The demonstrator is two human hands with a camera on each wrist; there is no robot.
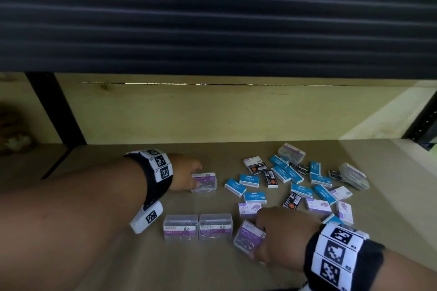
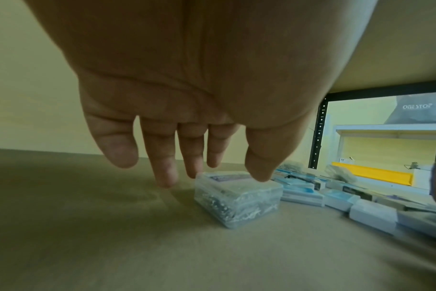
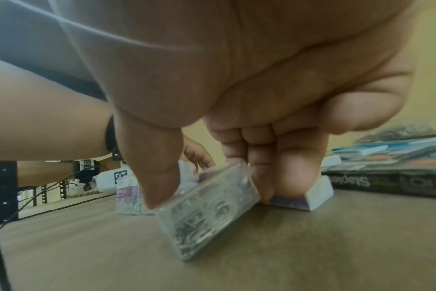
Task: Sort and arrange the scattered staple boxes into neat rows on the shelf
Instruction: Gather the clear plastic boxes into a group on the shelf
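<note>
Pinching one clear box point(image 1: 248, 238), right hand point(image 1: 281, 236); left hand point(image 1: 186, 173) spread over another clear box point(image 1: 203, 182).

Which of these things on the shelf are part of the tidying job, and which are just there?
Part of the job:
- blue staple boxes
- black staple boxes
- purple staple boxes
- clear paper clip boxes

Just there:
- shelf board
- black upright

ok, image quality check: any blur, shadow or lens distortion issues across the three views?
Head view: soft overall, shelf back dim under the dark panel, box labels barely legible. Left wrist view: strong wide-angle stretch, left hand looms huge, its shadow on the shelf beside the clear paper clip box; staple boxes out of focus. Right wrist view: motion-smeared edges, right hand fills frame, tilted clip box fairly sharp.
</note>
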